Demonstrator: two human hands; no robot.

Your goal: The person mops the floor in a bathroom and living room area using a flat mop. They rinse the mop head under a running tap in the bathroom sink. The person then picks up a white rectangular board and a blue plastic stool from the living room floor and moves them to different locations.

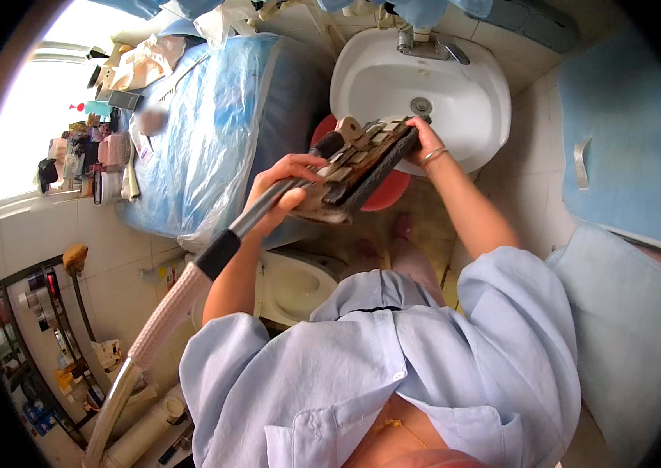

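A mop runs from the lower left up to the basin, raised off the floor. My left hand (280, 187) is closed around its metal pole (260, 207), close to the head. At the far end my right hand (427, 143), with a bracelet at the wrist, grips the edge of the flat mop head (353, 167). The head is tilted, showing brown, stained parts with pale blocks and a dark grey fluffy pad along one side. A white washbasin (359, 82) with a drain lies just beyond the right hand. Beneath the head, a red basin (386, 196) is partly hidden.
A plastic-covered blue appliance (207, 128) stands left of the washbasin, near a windowsill crowded with toiletries. Below my left arm is a toilet (295, 286). A wall rack (43, 345) holds small items at lower left. On the right is a blue door or panel (628, 134) with a handle.
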